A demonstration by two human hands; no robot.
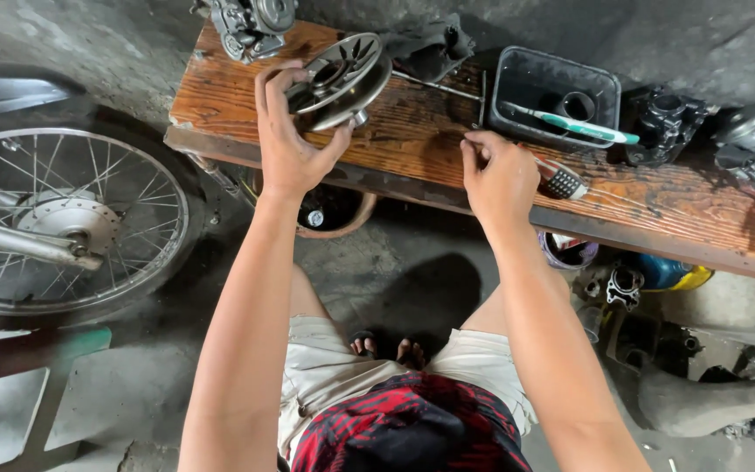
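A spoked wheel (63, 223) is seen at far left. A finned metal disc (342, 79) is gripped at its rim by the left hand (290, 144), tilted above the wooden bench (430, 131). A wire brush (561, 182) is held by the closed right hand (500, 179), beside a black tray (517, 74).

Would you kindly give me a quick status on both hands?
Left hand gripping round finned metal pulley disc. Right hand pinching wire brush on worn wooden bench.
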